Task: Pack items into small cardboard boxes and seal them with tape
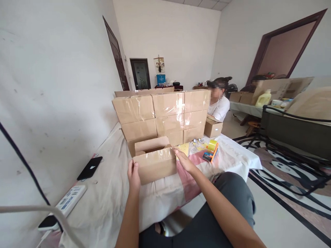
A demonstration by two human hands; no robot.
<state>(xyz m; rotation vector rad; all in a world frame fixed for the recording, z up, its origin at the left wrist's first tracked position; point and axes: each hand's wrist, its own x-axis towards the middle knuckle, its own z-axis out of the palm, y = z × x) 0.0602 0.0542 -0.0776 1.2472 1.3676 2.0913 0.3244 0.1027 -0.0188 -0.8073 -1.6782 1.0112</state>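
Note:
Between my two hands is a cardboard box (156,166), its top flap raised at the back and clear tape along its upper front edge. My left hand (133,175) grips the left end, thumb on the front face. At the right end, my right hand (183,159) presses against the upper corner with its fingers stretched along the side, partly hidden behind the box. Just behind stands a stack of taped cardboard boxes (169,106). An orange and blue tape dispenser (214,153) with a yellow tape roll (212,144) lies to the right on the cloth.
A cloth-covered table (165,203) carries it all. To the left lie a black phone (90,168) and a white power strip (73,198). Another person (218,103) sits behind the stack, beside a smaller box (213,129). A dark folding chair (292,137) stands at right.

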